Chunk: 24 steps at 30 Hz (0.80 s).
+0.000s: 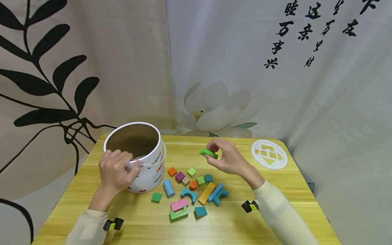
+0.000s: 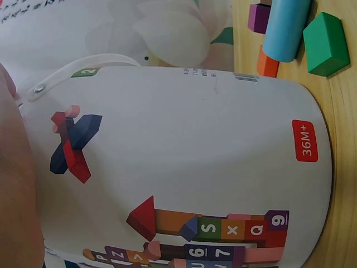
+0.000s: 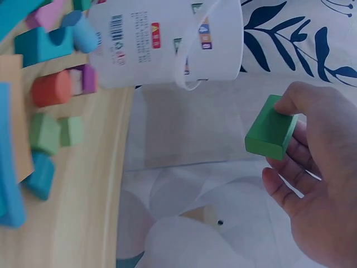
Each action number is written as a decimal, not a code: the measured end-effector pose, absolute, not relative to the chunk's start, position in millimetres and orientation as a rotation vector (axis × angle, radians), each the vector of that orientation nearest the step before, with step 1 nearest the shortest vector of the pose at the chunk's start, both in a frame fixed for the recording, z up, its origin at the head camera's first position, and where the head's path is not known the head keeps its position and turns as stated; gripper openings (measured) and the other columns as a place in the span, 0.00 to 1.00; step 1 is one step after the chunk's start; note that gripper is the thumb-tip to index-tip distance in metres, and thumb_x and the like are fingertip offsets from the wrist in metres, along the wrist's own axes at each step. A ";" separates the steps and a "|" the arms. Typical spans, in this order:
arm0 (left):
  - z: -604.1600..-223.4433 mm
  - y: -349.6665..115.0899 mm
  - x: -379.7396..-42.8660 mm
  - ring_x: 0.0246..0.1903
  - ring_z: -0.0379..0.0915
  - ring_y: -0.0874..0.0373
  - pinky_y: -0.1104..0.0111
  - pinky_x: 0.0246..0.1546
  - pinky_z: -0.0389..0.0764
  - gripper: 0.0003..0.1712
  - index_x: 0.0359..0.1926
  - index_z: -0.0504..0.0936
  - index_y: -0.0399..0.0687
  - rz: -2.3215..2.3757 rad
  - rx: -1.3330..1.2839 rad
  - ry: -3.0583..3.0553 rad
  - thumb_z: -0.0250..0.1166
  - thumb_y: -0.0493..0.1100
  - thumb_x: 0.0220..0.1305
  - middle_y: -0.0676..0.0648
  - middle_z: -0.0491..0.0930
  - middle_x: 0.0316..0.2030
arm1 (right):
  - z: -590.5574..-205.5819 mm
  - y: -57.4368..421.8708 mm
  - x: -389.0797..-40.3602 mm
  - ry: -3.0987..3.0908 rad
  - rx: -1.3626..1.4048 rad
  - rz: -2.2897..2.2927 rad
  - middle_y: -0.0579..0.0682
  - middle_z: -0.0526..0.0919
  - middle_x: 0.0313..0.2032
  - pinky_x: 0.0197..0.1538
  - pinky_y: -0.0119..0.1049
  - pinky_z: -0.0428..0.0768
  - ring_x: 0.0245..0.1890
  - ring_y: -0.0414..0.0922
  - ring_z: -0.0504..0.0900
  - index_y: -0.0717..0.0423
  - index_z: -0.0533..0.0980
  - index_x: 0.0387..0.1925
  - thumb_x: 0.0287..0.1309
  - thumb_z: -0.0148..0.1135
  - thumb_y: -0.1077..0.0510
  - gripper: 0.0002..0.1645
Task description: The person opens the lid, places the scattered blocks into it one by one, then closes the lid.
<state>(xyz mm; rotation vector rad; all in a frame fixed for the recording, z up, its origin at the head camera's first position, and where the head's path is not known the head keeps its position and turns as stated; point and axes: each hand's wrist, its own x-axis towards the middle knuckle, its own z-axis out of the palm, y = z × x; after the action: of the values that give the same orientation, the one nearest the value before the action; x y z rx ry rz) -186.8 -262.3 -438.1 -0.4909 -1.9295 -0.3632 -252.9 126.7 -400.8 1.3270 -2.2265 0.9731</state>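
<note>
A white bucket (image 1: pixel 148 177) with printed block pictures stands on the left of the table, its top uncovered. My left hand (image 1: pixel 116 170) grips its near rim, fingers curled over the edge and thumb along the outside. Raised above the table, my right hand (image 1: pixel 225 156) pinches a green rectangular block (image 3: pixel 271 128) between thumb and fingers, to the right of the bucket. Below and between the hands lie loose wooden blocks, among them a blue cylinder (image 1: pixel 168 188), a yellow-orange plank (image 1: pixel 207 193), a blue arch (image 1: pixel 189 195) and a pink block (image 1: pixel 179 204).
A white round lid (image 1: pixel 254 153) with shaped cut-outs lies at the table's back right. The bucket's white handle (image 3: pixel 183 61) hangs down its side. Behind the wooden table (image 1: pixel 245 224) hangs a printed curtain (image 1: pixel 214 51).
</note>
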 end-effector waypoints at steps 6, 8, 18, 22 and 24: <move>-438.6 -261.8 -187.2 0.12 0.57 0.55 0.58 0.19 0.56 0.24 0.11 0.68 0.47 -0.364 -0.489 -1.925 0.53 0.57 0.55 0.50 0.69 0.08 | -387.8 100.2 -265.0 -2.151 1.355 1.011 0.45 0.79 0.29 0.34 0.33 0.74 0.29 0.37 0.74 0.55 0.79 0.34 0.54 0.71 0.61 0.08; -438.6 -261.7 -187.3 0.12 0.57 0.55 0.58 0.19 0.56 0.24 0.11 0.68 0.47 -0.366 -0.489 -1.921 0.53 0.57 0.55 0.50 0.69 0.09 | -383.6 90.9 -268.3 -2.132 1.370 1.012 0.45 0.80 0.29 0.33 0.34 0.75 0.28 0.37 0.74 0.55 0.79 0.34 0.53 0.71 0.61 0.08; -438.4 -261.2 -187.6 0.12 0.56 0.55 0.58 0.19 0.55 0.24 0.10 0.67 0.48 -0.372 -0.486 -1.912 0.53 0.57 0.55 0.50 0.69 0.08 | -364.2 43.2 -276.0 -2.118 1.494 0.965 0.47 0.80 0.31 0.33 0.37 0.80 0.30 0.39 0.77 0.59 0.78 0.35 0.55 0.70 0.63 0.08; -438.2 -260.7 -187.3 0.12 0.56 0.55 0.58 0.19 0.55 0.24 0.10 0.67 0.47 -0.371 -0.488 -1.907 0.53 0.57 0.54 0.51 0.68 0.08 | -359.9 26.6 -278.4 -2.120 1.509 0.921 0.47 0.81 0.32 0.35 0.35 0.81 0.32 0.38 0.77 0.59 0.79 0.37 0.56 0.70 0.62 0.08; -438.0 -260.5 -187.3 0.12 0.56 0.55 0.58 0.19 0.55 0.24 0.10 0.67 0.47 -0.372 -0.487 -1.903 0.53 0.56 0.54 0.51 0.67 0.08 | -357.7 18.6 -279.6 -2.130 1.513 0.901 0.47 0.81 0.33 0.36 0.33 0.80 0.32 0.38 0.76 0.59 0.80 0.38 0.57 0.70 0.61 0.08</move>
<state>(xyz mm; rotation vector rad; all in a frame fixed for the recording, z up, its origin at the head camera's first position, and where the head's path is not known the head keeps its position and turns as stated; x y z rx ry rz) -187.3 -260.5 -438.0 -0.4870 -1.9028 -0.3722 -279.6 18.6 -357.7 1.5132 -2.1301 0.9007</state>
